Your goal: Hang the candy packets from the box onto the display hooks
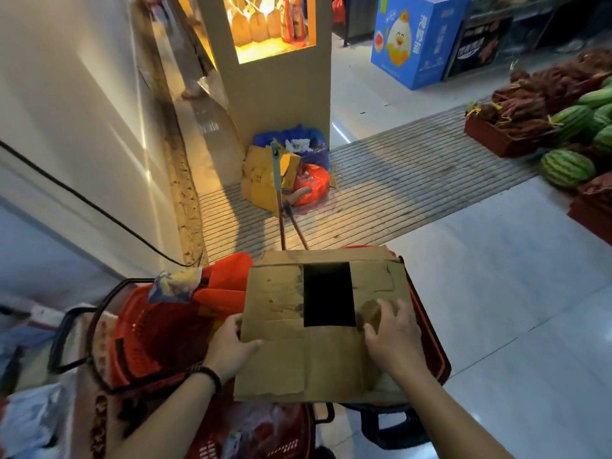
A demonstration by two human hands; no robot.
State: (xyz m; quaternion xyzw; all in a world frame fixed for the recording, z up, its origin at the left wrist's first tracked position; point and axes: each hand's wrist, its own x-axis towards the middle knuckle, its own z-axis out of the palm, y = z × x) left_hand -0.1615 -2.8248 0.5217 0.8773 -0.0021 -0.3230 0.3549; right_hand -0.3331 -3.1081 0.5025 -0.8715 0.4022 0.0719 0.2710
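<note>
Left grip: the left hand [228,342] clamps the near left edge of one brown cardboard box [298,366], thumb on top and fingers curled under the rim.
Right grip: the right hand [394,332] lies palm down on the box's crumpled right flap, fingers spread and fairly straight, pinching nothing.
Wrist: one dark beaded band [208,376] circles the left wrist.
Box: held level above the baskets, its flaps mostly folded shut around one rectangular opening [329,294].
Hidden: the opening reads as plain black, so whatever the box holds cannot be made out.
Baskets: three red plastic shopping baskets, one to the left [145,329], one under the box's right side [440,352], one lower [265,435], all partly covered or cut off.
Floor: one grey ribbed mat [414,167] crosses pale tiles.
Beyond: one lit display cabinet [268,24] and one blue carton with a chick picture [417,41].
Right edge: at least five striped green watermelons [566,168], some cropped by the frame.
</note>
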